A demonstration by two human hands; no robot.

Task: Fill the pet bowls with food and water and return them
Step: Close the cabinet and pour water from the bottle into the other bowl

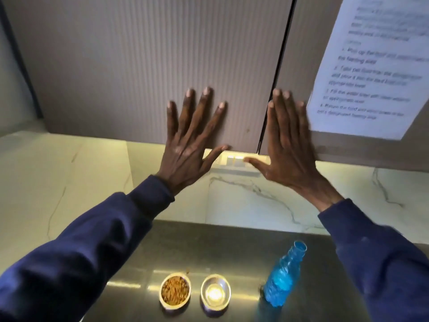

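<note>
Two small metal bowls stand side by side on the steel counter (pixel 232 249). The left bowl (pixel 175 291) holds brown kibble. The right bowl (pixel 215 293) shines with reflected light; I cannot tell whether it holds water. A blue plastic bottle (pixel 283 276) without a cap stands to their right. My left hand (pixel 188 145) is raised flat, fingers spread, against the ribbed cabinet door (pixel 130 73). My right hand (pixel 289 145) is raised flat, fingers together, in front of the neighbouring door. Both hands hold nothing.
A printed instruction sheet (pixel 373 66) is stuck on the right cabinet door. A white switch plate (pixel 234 160) sits on the marble backsplash (pixel 260 201) under the cabinets. Dark blue sleeves cover both arms.
</note>
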